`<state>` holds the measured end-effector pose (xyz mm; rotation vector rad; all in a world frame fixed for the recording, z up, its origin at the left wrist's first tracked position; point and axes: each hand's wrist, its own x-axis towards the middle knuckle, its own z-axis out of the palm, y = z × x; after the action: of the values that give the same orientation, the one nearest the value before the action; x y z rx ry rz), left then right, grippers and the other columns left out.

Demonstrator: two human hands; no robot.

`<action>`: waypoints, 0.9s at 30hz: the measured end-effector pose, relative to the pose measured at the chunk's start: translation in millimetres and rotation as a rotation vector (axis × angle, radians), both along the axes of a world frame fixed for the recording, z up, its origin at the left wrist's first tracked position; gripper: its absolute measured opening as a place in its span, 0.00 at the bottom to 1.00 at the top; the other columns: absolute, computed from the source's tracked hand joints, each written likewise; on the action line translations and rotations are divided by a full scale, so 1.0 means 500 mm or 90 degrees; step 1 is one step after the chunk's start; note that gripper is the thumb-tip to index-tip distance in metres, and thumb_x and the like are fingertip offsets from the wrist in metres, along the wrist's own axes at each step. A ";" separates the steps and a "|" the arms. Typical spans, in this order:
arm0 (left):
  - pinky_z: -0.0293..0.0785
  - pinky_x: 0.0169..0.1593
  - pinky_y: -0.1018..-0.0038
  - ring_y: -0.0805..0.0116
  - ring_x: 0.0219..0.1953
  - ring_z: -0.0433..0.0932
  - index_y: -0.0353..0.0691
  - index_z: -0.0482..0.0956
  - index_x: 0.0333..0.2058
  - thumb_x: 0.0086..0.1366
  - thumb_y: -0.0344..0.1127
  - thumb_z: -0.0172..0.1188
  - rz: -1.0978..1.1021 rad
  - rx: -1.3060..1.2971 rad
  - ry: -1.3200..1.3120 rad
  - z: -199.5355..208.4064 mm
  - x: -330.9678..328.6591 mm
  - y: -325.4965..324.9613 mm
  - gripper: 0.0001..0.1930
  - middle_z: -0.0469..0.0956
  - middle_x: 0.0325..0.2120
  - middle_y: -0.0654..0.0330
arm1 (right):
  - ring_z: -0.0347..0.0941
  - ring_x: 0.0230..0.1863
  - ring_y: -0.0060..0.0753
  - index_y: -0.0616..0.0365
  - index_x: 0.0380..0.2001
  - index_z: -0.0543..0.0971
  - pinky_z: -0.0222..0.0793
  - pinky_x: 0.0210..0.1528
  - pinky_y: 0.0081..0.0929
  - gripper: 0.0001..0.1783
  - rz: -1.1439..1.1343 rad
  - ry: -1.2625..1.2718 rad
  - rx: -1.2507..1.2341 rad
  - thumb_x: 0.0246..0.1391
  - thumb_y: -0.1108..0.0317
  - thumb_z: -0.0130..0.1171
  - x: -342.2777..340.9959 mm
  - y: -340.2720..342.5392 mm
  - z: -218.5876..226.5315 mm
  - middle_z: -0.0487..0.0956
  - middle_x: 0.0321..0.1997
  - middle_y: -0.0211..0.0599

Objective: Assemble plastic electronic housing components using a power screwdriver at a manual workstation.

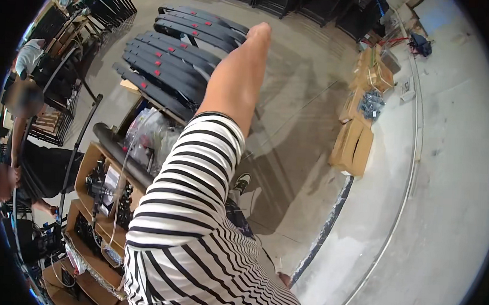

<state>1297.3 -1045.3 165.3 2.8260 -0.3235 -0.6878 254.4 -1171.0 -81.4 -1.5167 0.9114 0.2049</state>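
Observation:
My left arm, in a black-and-white striped sleeve, stretches forward from the lower edge. At its end my left hand [259,31] is by the right ends of a row of long, dark grey curved parts [198,28] with small red marks. Its fingers are hidden, so I cannot tell whether it grips one. More of these dark parts [164,59] lie side by side in a nearer group. Only a small bit of skin, apparently my right hand [284,278], shows beside my striped shirt; its fingers are out of sight.
Open cardboard boxes [85,170] with black fittings and a clear plastic bag [152,132] are to the left. Another person [47,165] stands there by black metal frames. Along the right wall lie cardboard boxes [353,146] and a bag of bluish-grey pieces [371,104]. My shoe [242,181] is on the concrete floor.

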 end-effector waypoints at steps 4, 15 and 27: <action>0.76 0.48 0.65 0.58 0.45 0.79 0.42 0.83 0.38 0.62 0.34 0.55 -0.013 0.044 -0.373 -0.112 0.114 0.040 0.09 0.79 0.43 0.55 | 0.72 0.26 0.37 0.63 0.31 0.78 0.69 0.27 0.30 0.10 -0.121 0.263 0.091 0.53 0.67 0.54 0.143 -0.045 0.030 0.79 0.31 0.38; 0.60 0.17 0.68 0.68 0.14 0.67 0.42 0.69 0.21 0.60 0.40 0.53 0.779 -1.181 0.057 -0.079 0.109 -0.203 0.12 0.69 0.15 0.63 | 0.69 0.31 0.34 0.58 0.27 0.72 0.64 0.29 0.30 0.10 -0.023 0.102 0.100 0.56 0.64 0.48 0.290 -0.242 -0.030 0.73 0.29 0.34; 0.61 0.17 0.70 0.69 0.13 0.66 0.38 0.69 0.24 0.55 0.39 0.65 0.598 -0.929 0.234 -0.098 -0.714 -0.178 0.15 0.66 0.13 0.64 | 0.76 0.40 0.38 0.62 0.40 0.74 0.74 0.46 0.34 0.13 -0.270 -0.125 0.412 0.60 0.63 0.53 0.579 -0.113 0.047 0.79 0.37 0.42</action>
<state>940.4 -1134.4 116.1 1.1726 0.4148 -0.4033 543.6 -1227.6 -57.8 -0.7146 0.8757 0.0307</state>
